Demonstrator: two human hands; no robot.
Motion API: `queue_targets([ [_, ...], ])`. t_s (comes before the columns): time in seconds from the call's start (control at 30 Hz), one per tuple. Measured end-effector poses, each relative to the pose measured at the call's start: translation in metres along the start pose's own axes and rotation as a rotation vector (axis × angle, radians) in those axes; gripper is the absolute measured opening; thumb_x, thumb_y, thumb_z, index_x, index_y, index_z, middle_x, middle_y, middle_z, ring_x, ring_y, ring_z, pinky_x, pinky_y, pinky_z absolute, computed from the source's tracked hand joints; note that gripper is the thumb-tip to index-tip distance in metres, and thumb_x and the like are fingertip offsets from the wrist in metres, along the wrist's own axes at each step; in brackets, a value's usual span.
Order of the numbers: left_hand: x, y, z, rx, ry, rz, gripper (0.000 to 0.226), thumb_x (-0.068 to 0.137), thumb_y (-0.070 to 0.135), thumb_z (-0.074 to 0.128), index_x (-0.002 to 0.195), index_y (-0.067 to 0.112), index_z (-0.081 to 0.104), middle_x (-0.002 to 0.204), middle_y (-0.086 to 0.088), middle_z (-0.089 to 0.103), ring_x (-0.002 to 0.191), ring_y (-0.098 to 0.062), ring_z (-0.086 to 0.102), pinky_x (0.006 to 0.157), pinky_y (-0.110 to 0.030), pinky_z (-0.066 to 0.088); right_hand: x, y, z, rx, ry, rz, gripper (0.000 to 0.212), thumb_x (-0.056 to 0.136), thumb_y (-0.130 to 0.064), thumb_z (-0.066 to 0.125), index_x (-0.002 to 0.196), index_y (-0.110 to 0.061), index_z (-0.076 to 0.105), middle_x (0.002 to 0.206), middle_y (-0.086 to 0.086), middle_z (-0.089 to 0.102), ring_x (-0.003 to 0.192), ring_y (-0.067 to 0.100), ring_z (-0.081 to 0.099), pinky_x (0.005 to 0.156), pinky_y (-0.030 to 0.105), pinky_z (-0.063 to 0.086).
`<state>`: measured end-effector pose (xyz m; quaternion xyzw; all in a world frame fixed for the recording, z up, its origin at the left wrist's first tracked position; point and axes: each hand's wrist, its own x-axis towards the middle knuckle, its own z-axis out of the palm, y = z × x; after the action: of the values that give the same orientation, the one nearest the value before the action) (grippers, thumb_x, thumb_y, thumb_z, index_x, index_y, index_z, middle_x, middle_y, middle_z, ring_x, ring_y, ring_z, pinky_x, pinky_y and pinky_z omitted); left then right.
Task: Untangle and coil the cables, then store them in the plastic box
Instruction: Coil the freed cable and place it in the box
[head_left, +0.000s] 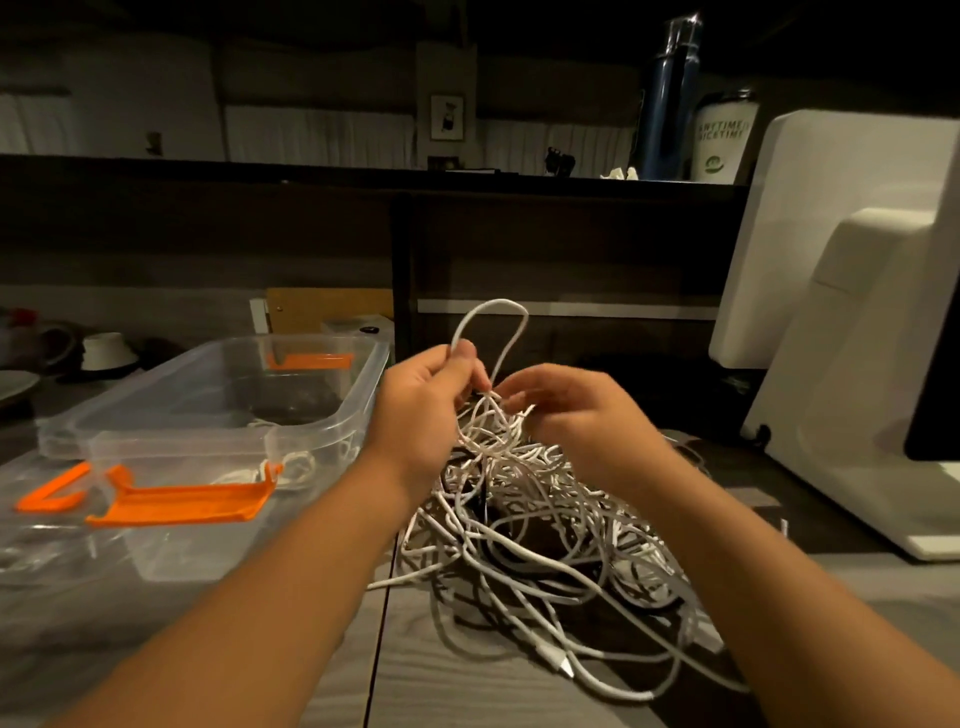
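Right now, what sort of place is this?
Probably an office-style desk in a dim room: the back of a white monitor on its stand, a partition ledge holding a printed tumbler and a blue bottle.

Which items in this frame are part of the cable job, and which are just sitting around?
Job: cable tangle, pinched by left hand and right hand; plastic box, lid off, to its left.
Lying about: monitor, blue bottle, white tumbler, white bowl.
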<state>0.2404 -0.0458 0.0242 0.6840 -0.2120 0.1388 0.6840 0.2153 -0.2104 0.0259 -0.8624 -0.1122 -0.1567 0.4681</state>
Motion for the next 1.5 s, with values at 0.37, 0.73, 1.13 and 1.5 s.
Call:
queue_targets([
  [0.37, -0.005, -0.011, 0.003, 0.351, -0.124, 0.068, 0.020, 0.085, 0.046, 0.075, 0.100, 0.034, 0.069, 0.077, 0.003, 0.049, 0.070, -0.013, 0.048, 0.061, -0.029, 0.041, -0.004, -0.008, -0.005, 0.513, 0.237, -0.053, 0.011, 0.099, -0.005, 0.057, 0.092, -0.007, 0.064, 0.075, 0.006, 0.071, 0.070, 0.021, 0.068, 0.066, 0.035, 0.059],
  [0.73, -0.009, -0.015, 0.012, 0.435, -0.208, 0.213, 0.007, 0.091, 0.037, 0.071, 0.093, 0.031, 0.075, 0.082, -0.002, 0.054, 0.075, -0.015, 0.052, 0.069, -0.039, 0.046, 0.001, -0.011, -0.003, 1.112, 0.199, 0.124, 0.016, 0.096, -0.005, 0.062, 0.107, 0.007, 0.065, 0.086, 0.016, 0.073, 0.075, 0.021, 0.072, 0.066, 0.023, 0.060],
  [1.13, 0.003, -0.011, 0.004, 0.061, -0.013, -0.072, 0.019, 0.101, 0.030, 0.058, 0.093, 0.019, 0.072, 0.063, 0.018, 0.063, 0.059, 0.004, 0.054, 0.059, -0.012, 0.040, 0.000, 0.006, 0.009, -0.039, 0.230, -0.084, 0.013, 0.095, -0.011, 0.067, 0.095, -0.023, 0.073, 0.086, -0.007, 0.074, 0.080, 0.005, 0.069, 0.076, 0.031, 0.058],
  [1.5, -0.007, -0.013, 0.008, 0.358, -0.262, 0.010, 0.016, 0.089, 0.025, 0.076, 0.102, 0.034, 0.074, 0.082, 0.005, 0.062, 0.072, -0.008, 0.057, 0.072, -0.030, 0.051, -0.003, -0.016, -0.008, 1.115, 0.256, 0.083, 0.008, 0.099, -0.002, 0.053, 0.102, -0.001, 0.061, 0.076, 0.006, 0.068, 0.064, 0.014, 0.065, 0.059, 0.024, 0.056],
])
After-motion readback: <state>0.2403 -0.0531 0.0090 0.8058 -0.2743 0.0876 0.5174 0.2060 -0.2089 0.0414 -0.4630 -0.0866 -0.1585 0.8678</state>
